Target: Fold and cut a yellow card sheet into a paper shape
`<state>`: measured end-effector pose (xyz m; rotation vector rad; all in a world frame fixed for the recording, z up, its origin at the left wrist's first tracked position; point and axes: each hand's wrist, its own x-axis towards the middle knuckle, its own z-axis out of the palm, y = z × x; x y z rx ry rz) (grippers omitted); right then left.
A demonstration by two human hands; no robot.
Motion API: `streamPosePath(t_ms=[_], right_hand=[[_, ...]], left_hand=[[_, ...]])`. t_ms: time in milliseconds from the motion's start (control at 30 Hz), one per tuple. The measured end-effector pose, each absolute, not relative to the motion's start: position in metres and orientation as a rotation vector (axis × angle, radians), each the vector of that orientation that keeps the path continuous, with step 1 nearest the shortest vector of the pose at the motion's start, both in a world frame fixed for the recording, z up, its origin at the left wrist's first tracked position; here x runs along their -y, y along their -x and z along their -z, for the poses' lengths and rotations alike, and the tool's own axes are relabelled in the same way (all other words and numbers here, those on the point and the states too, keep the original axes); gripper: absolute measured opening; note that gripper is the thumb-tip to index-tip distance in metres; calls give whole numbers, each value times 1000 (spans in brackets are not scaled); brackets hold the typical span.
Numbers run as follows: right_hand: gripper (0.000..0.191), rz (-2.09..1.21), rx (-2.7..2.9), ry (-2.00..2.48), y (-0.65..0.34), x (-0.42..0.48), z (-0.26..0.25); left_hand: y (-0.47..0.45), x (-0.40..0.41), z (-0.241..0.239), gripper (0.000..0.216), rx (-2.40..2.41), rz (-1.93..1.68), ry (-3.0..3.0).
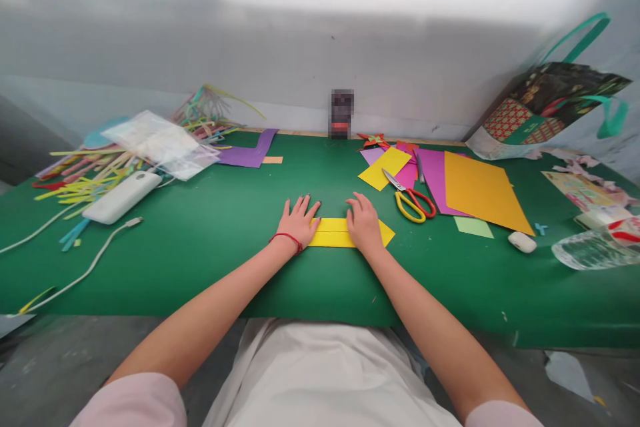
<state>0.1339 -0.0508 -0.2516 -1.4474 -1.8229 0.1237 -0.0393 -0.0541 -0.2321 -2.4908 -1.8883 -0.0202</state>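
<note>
A folded yellow paper strip (333, 232) lies flat on the green table, with a crease line along its length and a pointed right end. Across its left end rests my left hand (296, 223), fingers spread and a red cord around the wrist. My right hand (363, 221) lies over the strip near the point, its fingers slightly bent and apart. Both hands touch the paper from above and hide parts of it. Beyond my right hand are scissors (411, 199) with yellow and red handles and another yellow sheet (385, 168).
Orange (485, 187) and magenta sheets (435, 177) lie at right, near a white earbud case (522, 242) and a plastic bottle (585, 247). A bag (530, 113) stands behind. At left are a white power bank (123, 197), its cable, paper strips (95, 183) and purple paper (245, 155).
</note>
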Motion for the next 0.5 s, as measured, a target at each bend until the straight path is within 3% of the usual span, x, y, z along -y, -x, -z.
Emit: streamPosePath(t_ms=[367, 500], right_hand=[[39, -58, 2012, 1655, -128, 50, 260], [39, -53, 2002, 1652, -128, 51, 260]], left_hand=[[20, 61, 232, 44, 1588, 167, 2597], [21, 58, 230, 29, 1670, 277, 2606]])
